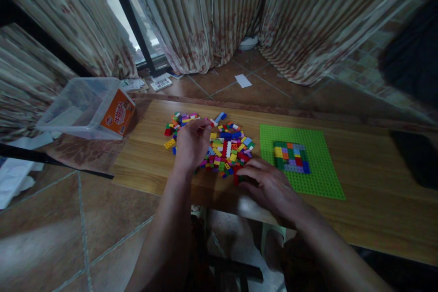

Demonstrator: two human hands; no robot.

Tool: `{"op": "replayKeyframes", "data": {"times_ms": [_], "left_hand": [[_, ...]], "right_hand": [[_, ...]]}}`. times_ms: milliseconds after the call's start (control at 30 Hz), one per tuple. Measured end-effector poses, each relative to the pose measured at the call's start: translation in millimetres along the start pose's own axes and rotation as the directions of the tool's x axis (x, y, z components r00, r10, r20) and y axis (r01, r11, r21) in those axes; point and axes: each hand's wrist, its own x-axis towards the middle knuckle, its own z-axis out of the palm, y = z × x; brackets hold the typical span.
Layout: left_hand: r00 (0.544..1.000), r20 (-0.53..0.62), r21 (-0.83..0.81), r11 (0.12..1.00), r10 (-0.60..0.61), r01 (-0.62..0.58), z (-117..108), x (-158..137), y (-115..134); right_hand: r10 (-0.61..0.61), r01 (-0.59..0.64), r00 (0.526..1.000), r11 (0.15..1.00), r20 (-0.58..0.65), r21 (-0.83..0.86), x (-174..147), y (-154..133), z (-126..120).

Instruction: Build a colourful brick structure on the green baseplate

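A heap of small coloured building bricks (226,148) is spread across the middle of the wooden table. My left hand (193,143) is over the left side of the heap, its fingers pinched together. A bit of red shows at its fingertips, but I cannot make out what they hold. At the heap's near right edge, my right hand (268,182) has its thumb and fingertips around a red building brick (236,175). To the right lies a green baseplate (321,164) bearing a roughly square patch of joined multicoloured bricks (290,157).
A clear plastic tub (78,114) with an orange label stands beyond the table's left end. A dark flat object (415,157) lies at the right on the wooden table (137,155). Curtains (205,18) hang behind, and a paper (242,80) lies on the tiled floor.
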Motion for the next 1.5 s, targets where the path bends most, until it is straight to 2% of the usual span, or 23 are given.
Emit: {"op": "replayKeyframes", "data": {"times_ms": [167,500,867,1200,1300,1400,1500], "left_hand": [[1.0,0.01,-0.021,0.999,-0.027,0.027,-0.1,0.3,2.5],[1.0,0.003,0.013,1.0,-0.005,0.005,-1.2,0.2,1.1],[1.0,0.015,0.005,1.0,-0.012,0.012,-1.1,0.2,5.1],[1.0,0.01,-0.025,1.0,-0.006,0.006,-2.5,1.4,6.2],[1.0,0.015,-0.067,0.998,-0.006,0.007,-1.5,0.3,6.3],[0.997,0.075,-0.158,0.987,0.01,0.002,1.7,-2.2,4.8],[0.99,0.135,-0.201,0.98,0.039,-0.011,0.5,-2.2,0.6]], "right_hand": [[0.019,-0.019,1.0,1.0,0.003,0.0,-0.9,3.2,-4.1],[0.009,-0.009,0.998,1.0,-0.054,0.003,-1.7,1.9,-5.4],[0.02,-0.028,0.998,0.988,-0.057,-0.149,4.8,-5.2,9.5],[0.035,-0.033,0.992,0.999,-0.123,0.016,0.5,-1.1,8.9],[0.095,-0.076,0.982,0.99,-0.163,0.118,1.2,-4.2,7.6],[0.211,-0.158,0.954,0.958,-0.213,0.241,2.6,-5.8,5.4],[0.214,-0.171,0.958,0.961,-0.193,0.219,3.2,-3.8,4.0]]}}
